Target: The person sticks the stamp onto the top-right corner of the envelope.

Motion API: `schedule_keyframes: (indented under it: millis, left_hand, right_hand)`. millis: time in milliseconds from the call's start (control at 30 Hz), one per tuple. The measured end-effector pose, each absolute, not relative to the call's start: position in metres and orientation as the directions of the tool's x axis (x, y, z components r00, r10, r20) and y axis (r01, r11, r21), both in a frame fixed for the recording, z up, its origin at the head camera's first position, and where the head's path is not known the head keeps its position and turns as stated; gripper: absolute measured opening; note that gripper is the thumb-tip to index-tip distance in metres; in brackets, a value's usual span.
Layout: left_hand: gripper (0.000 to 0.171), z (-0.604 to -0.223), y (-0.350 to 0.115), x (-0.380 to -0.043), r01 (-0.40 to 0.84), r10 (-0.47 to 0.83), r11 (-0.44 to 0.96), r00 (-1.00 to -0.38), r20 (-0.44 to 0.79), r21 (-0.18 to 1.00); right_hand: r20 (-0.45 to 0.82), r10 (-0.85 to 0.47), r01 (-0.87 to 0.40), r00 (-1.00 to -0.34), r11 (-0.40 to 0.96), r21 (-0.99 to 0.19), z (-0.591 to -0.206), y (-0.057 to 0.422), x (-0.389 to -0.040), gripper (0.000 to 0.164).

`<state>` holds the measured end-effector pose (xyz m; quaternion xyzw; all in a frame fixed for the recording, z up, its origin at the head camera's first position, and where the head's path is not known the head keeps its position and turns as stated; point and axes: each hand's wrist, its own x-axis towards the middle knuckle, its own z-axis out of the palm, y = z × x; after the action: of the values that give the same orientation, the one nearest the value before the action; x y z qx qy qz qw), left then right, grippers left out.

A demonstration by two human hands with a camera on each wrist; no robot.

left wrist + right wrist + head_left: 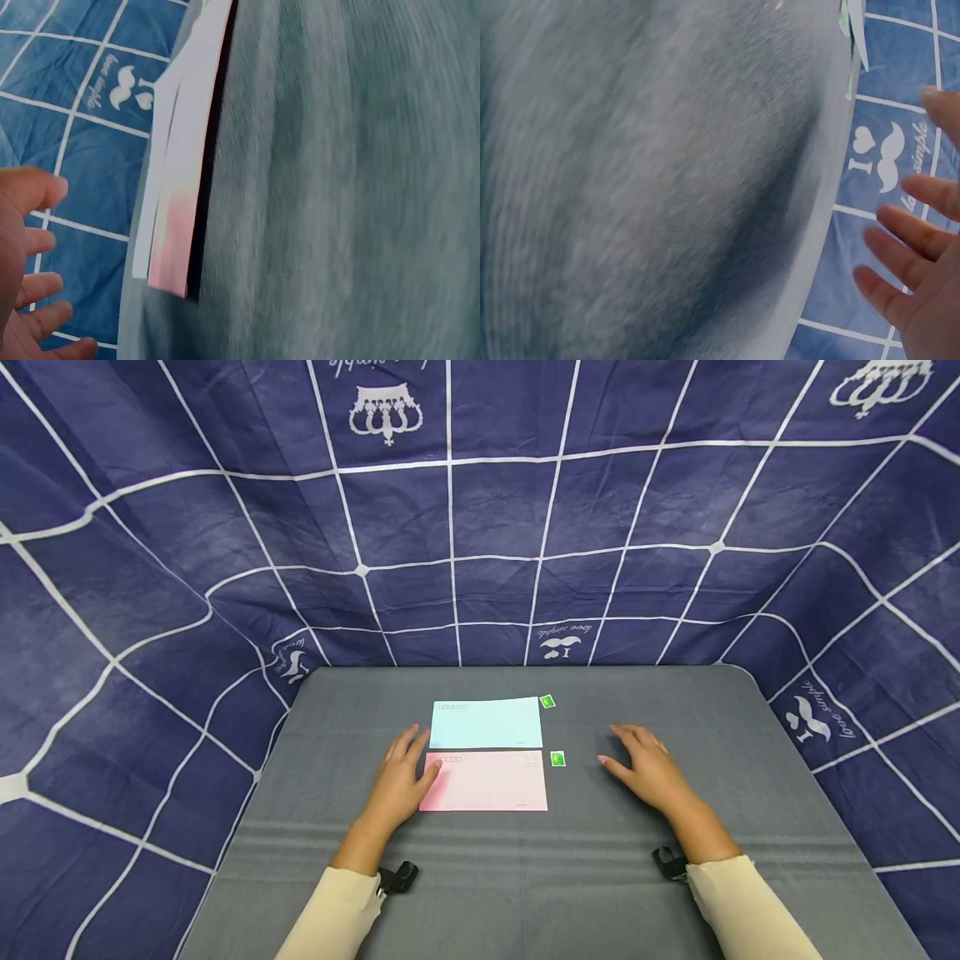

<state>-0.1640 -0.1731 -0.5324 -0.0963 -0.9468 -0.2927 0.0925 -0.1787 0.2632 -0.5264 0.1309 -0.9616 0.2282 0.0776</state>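
Two envelopes lie flat on the grey table, one above the other in the head view. The farther is a light blue envelope [486, 724]; the nearer is a pink envelope [491, 783], which also shows edge-on in the left wrist view. Beside their right ends are two small green stamps, an upper stamp [547, 702] and a lower stamp [558, 759]. My left hand [403, 778] is at the left ends of the envelopes, its thumb overlapping the pink one, fingers relaxed and spread. To the right of the stamps, my right hand [651, 766] holds nothing, its fingers loosely extended.
A grey cloth covers the table [600, 893], with faint creases across it. Blue curtains [510, 510] with white grid lines stand behind the table and along both sides. Dark straps with camera mounts sit at both wrists, below the cream sleeves [750, 902].
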Motion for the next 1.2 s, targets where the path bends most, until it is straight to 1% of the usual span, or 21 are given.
schedule_keyframes:
  millis: [100,200,367,567,733,900,1000,1200]
  left_hand:
    - [0.052,-0.532,-0.167,-0.16,0.244,0.131,0.796,-0.963,0.235,0.554]
    - [0.046,-0.533,-0.162,-0.156,0.262,0.149,0.792,-0.959,0.241,0.552]
    - [0.041,-0.538,-0.154,-0.151,0.307,0.198,0.784,-0.947,0.252,0.54]
    - [0.039,-0.543,-0.146,-0.146,0.344,0.244,0.773,-0.937,0.251,0.533]
    - [0.04,-0.548,-0.141,-0.144,0.38,0.278,0.794,-0.921,0.273,0.474]
    - [0.045,-0.549,-0.137,-0.141,0.371,0.29,0.805,-0.927,0.239,0.463]
    - [0.045,-0.55,-0.136,-0.139,0.363,0.289,0.81,-0.931,0.225,0.461]
    - [0.044,-0.554,-0.134,-0.137,0.381,0.306,0.817,-0.922,0.236,0.432]
  right_hand:
    - [0.217,-0.225,-0.299,-0.95,0.858,-0.419,-0.528,0.26,-0.179,0.063]
    - [0.196,-0.233,-0.297,-0.952,0.853,-0.43,-0.529,0.256,-0.179,0.059]
    - [0.193,-0.25,-0.312,-0.949,0.834,-0.454,-0.53,0.249,-0.179,0.048]
    - [0.201,-0.276,-0.34,-0.94,0.802,-0.491,-0.53,0.239,-0.18,0.038]
    - [0.193,-0.296,-0.354,-0.935,0.789,-0.503,-0.531,0.23,-0.182,0.03]
    - [0.173,-0.307,-0.352,-0.936,0.791,-0.5,-0.531,0.222,-0.185,0.029]
    - [0.184,-0.317,-0.367,-0.93,0.783,-0.502,-0.532,0.218,-0.187,0.027]
    - [0.184,-0.312,-0.361,-0.932,0.768,-0.529,-0.537,0.211,-0.193,0.023]
